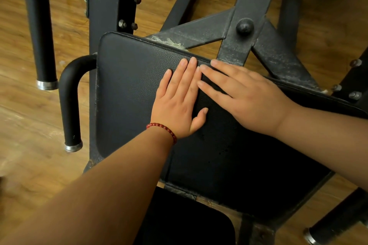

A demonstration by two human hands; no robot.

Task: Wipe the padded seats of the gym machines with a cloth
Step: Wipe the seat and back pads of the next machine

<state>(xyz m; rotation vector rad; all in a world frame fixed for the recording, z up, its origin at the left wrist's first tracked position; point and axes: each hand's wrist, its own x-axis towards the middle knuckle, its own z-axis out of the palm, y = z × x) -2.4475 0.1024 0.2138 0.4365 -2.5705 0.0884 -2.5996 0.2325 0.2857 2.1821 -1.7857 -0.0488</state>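
A black padded seat (131,89) of a gym machine fills the middle of the head view. My left hand (179,101), with a red bead bracelet at the wrist, lies flat on the pad with straight fingers. My right hand (245,95) lies flat beside it, fingers straight and pointing left, its fingertips touching the left hand's fingers. Both press on the pad near its far edge. No cloth shows under or around either hand.
A dusty dark metal frame (237,45) with a round knob (245,26) stands behind the seat. A curved black handle (69,97) juts out at the left, and a padded bar (39,30) hangs further left. A second black pad (185,223) sits below. The floor (29,145) is wood.
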